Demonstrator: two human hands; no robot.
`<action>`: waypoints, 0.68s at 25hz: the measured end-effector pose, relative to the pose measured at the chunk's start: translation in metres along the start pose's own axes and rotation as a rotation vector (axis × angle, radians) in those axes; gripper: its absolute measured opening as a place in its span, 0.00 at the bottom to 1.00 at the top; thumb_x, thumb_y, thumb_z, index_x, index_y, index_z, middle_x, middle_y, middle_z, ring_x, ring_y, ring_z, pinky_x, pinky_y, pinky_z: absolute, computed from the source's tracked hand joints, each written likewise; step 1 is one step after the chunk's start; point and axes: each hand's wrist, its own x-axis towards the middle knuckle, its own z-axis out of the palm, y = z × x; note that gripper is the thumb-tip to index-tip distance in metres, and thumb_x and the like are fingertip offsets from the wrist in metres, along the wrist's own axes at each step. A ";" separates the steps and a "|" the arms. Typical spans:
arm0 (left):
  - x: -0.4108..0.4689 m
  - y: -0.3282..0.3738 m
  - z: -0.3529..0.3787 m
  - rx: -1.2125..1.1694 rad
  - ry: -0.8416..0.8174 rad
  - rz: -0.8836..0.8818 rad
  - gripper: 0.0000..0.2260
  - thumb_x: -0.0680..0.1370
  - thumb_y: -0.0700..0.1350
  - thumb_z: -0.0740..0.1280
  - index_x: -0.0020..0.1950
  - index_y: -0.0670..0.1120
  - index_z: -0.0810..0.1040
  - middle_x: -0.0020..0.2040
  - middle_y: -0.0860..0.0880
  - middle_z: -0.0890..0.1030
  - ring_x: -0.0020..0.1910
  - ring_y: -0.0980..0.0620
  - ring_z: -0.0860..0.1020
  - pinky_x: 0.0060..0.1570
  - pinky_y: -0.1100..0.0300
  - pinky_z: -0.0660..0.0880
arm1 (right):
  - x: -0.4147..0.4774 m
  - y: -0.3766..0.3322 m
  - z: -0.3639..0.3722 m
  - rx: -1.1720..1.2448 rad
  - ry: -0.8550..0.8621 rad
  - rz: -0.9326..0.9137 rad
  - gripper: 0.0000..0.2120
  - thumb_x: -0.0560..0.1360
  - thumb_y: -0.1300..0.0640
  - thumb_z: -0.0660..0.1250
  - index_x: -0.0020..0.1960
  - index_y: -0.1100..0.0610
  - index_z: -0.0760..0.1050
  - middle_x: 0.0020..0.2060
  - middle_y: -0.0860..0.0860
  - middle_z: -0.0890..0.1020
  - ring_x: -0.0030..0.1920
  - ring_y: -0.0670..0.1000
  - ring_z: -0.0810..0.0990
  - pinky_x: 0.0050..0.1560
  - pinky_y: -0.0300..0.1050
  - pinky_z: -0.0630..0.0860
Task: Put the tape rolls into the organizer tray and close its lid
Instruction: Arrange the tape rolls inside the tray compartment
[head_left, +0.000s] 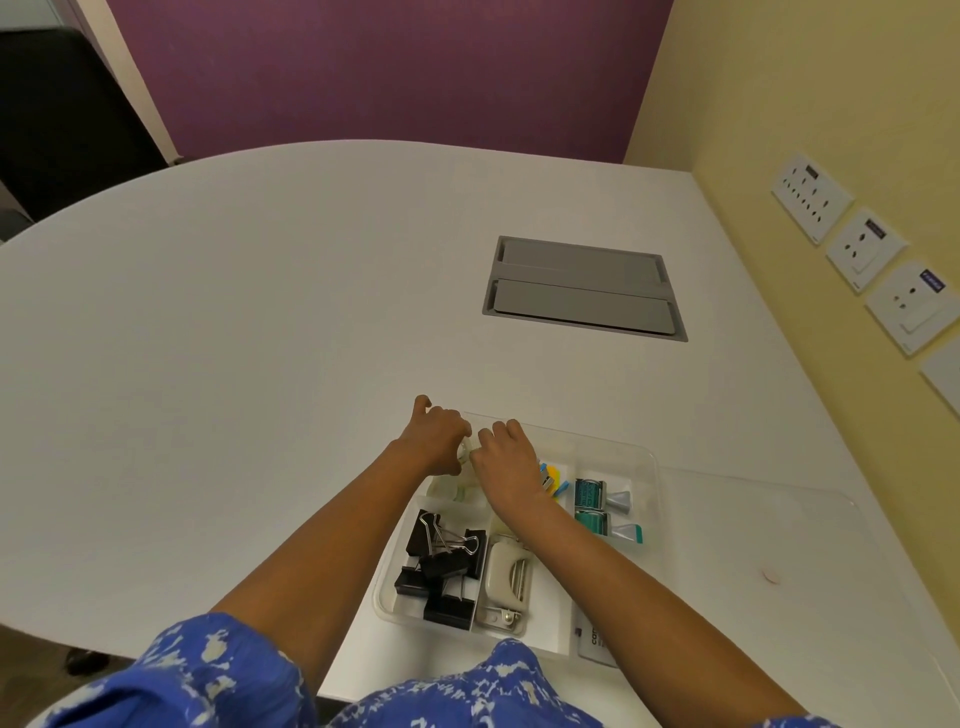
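Note:
A clear plastic organizer tray (641, 457) lies on the white table in front of me. My left hand (439, 434) and my right hand (506, 460) meet over its far left compartment. Between their fingertips shows a small clear tape roll (464, 451), mostly hidden. Whether one or both hands hold it I cannot tell. A second clear roll (457, 491) lies in the compartment below the hands. The tray's clear lid (769, 519) lies flat on the table to the right of the tray, open.
Other compartments hold black binder clips (444, 564), a beige stapler (504, 577), two teal tape dispensers (602, 512) and coloured tabs (553, 478). A grey cable hatch (582, 288) is set into the table farther back. Wall sockets (862, 244) line the yellow wall on the right.

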 end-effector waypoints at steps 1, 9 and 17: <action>0.000 0.001 0.002 0.008 -0.007 -0.002 0.23 0.73 0.48 0.69 0.68 0.48 0.72 0.65 0.48 0.77 0.65 0.48 0.73 0.71 0.48 0.53 | 0.001 0.001 0.000 0.006 -0.001 0.002 0.14 0.79 0.62 0.61 0.63 0.60 0.75 0.58 0.56 0.77 0.63 0.56 0.71 0.69 0.49 0.62; 0.005 0.004 0.015 0.067 -0.042 0.006 0.19 0.75 0.48 0.66 0.66 0.46 0.74 0.63 0.46 0.77 0.65 0.47 0.72 0.71 0.47 0.53 | 0.000 0.027 0.000 0.218 0.074 0.171 0.16 0.75 0.70 0.61 0.59 0.58 0.77 0.55 0.55 0.80 0.59 0.58 0.73 0.61 0.49 0.65; 0.008 0.005 0.018 0.088 -0.060 -0.007 0.19 0.76 0.47 0.64 0.67 0.48 0.73 0.65 0.46 0.75 0.65 0.47 0.72 0.72 0.47 0.52 | 0.000 0.014 0.006 0.110 -0.021 -0.089 0.15 0.78 0.65 0.58 0.58 0.58 0.80 0.53 0.54 0.83 0.61 0.57 0.72 0.65 0.50 0.62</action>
